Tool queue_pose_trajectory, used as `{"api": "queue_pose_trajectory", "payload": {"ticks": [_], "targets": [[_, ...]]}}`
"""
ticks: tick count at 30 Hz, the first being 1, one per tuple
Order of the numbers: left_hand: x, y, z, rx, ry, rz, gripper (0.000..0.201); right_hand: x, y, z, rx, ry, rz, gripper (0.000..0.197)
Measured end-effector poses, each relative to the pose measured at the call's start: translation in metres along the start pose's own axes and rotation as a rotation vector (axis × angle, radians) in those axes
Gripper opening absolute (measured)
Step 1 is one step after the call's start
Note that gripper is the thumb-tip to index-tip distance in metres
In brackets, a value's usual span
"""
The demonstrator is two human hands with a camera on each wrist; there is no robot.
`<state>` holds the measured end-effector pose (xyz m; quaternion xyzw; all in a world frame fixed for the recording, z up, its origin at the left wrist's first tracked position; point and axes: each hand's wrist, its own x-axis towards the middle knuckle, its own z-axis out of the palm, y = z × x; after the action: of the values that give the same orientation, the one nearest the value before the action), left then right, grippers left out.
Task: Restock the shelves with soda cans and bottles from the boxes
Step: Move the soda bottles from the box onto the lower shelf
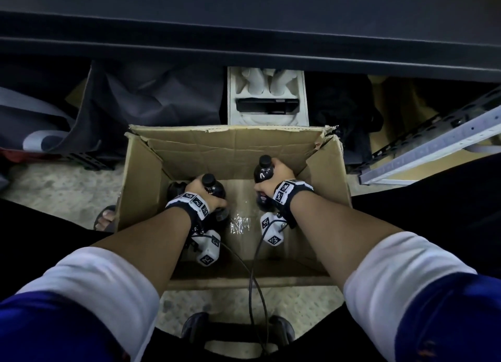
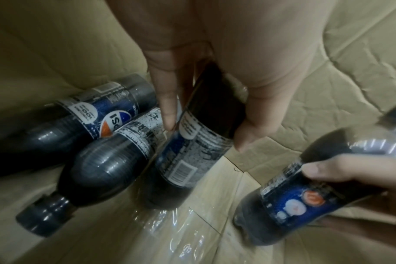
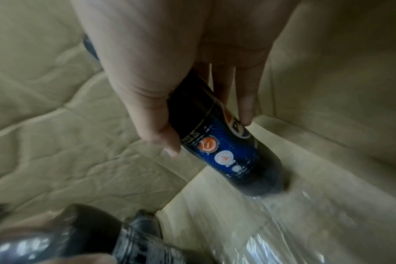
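Picking stage of the restocking task: both hands are down inside the open brown corrugated cardboard box [image 1: 233, 144], which stands on the speckled floor [image 1: 62, 188] in front of a dark shelf edge [image 1: 244, 49]. The left hand [image 1: 204, 196] has its fingers and thumb curled round the body of a dark cola bottle in clear plastic with a blue label and black cap [image 2: 192, 142], its base just above or touching the box floor; which, cannot be told. The right hand [image 1: 273, 181] likewise grips a second dark cola bottle with a blue label bearing orange and white round marks [image 3: 226, 142], held cap-up near the box's right wall. Two further dark cola bottles with black caps [image 2: 84, 151] lie on their sides, touching each other, in the left corner of the box; crumpled clear plastic film [image 1: 240, 223] lies on the box floor between the hands. Judged from this, the next move calls for lifting both bottles straight up clear of the box walls and flaps and carrying them to the shelf, keeping each grip firm, since smooth plastic may slip. The bottles appear full, sealed and undented.
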<state>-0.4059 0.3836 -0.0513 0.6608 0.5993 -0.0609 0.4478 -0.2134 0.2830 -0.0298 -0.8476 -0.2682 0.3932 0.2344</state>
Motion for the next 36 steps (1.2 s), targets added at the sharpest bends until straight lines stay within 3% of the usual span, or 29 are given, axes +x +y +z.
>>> {"api": "queue_pose_trajectory", "payload": {"ticks": [5, 12, 19, 24, 27, 32, 34, 36], "targets": [[-0.011, 0.008, -0.017, 0.030, 0.031, 0.073, 0.070, -0.015, -0.024, -0.019, -0.135, -0.027, -0.138, 0.063], [-0.045, 0.044, -0.063, 0.213, 0.028, 0.309, 0.048, -0.055, -0.056, -0.051, -0.317, -0.061, -0.327, 0.073], [-0.079, 0.071, -0.132, 0.360, -0.077, 0.486, 0.036, -0.096, -0.104, -0.103, -0.511, -0.137, -0.535, 0.093], [-0.109, 0.093, -0.186, 0.245, -0.107, 0.569, 0.045, -0.126, -0.131, -0.136, -0.540, -0.138, -0.640, 0.104], [-0.135, 0.108, -0.213, 0.167, -0.161, 0.673, 0.050, -0.139, -0.144, -0.154, -0.546, -0.165, -0.708, 0.095], [-0.163, 0.121, -0.241, -0.177, -0.064, 0.746, 0.066, -0.156, -0.161, -0.182, -0.389, -0.161, -0.832, 0.077], [-0.171, 0.128, -0.246, -0.359, -0.040, 0.800, 0.061, -0.161, -0.173, -0.189, -0.342, -0.133, -0.871, 0.085], [-0.177, 0.138, -0.251, -0.466, -0.018, 0.868, 0.055, -0.165, -0.189, -0.194, -0.297, -0.082, -0.922, 0.071]]}}
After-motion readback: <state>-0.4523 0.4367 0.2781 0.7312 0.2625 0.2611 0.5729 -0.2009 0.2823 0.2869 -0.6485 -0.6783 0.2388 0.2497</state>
